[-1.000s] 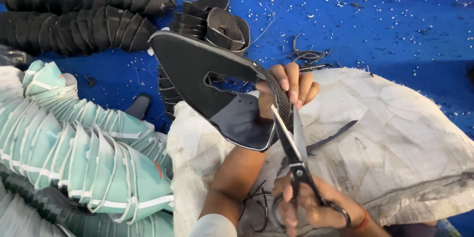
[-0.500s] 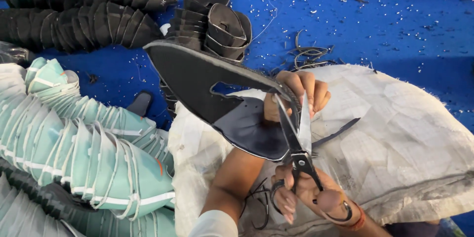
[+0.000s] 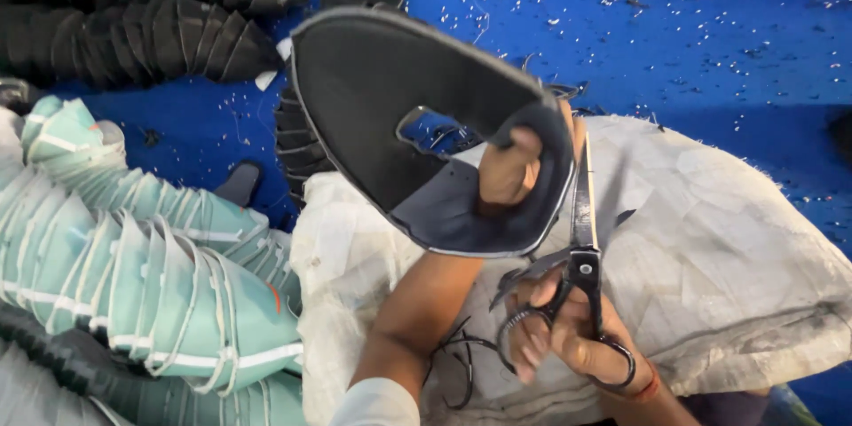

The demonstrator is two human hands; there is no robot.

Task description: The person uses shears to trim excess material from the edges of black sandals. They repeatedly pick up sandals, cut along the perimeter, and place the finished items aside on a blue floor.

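Left hand point(image 3: 508, 169): closed on the black shoe upper point(image 3: 399, 115), fingers poking through its central cut-out, piece held up and tilted over the lap.

Right hand point(image 3: 568, 337): closed through the loops of the scissors point(image 3: 581, 248), blades upright and nearly together, running along the right edge of the upper, touching or just beside it; exact contact not clear.

Shoe upper: dark, roughly triangular with rounded toe, paler lining showing at the lower edge beside the left hand. Right edge at the blades; the rest of the outline looks clean, though which parts are already trimmed cannot be told.

Trimmings point(image 3: 461, 364): thin black strips, curled, lying just below and between the 2 hands on the white sack point(image 3: 728, 240). Judged as offcuts, so some trimming of this or other pieces appears done.

White sack: spread under both hands, creased, reaching well to the right.

Teal uppers point(image 3: 151, 275): long nested row, left of the left hand, near the forearm. Finished or not: cannot tell.

Black uppers point(image 3: 142, 35): 2 nested rows, beyond and left of the left hand, well apart from it. A further dark stack point(image 3: 297, 142) just behind the held piece.

Blue floor cover point(image 3: 710, 35): beyond both hands, strewn with small pale flecks.

Progress, as judged: 1 piece in hand, cut along its right edge under way; many pieces stacked nearby.
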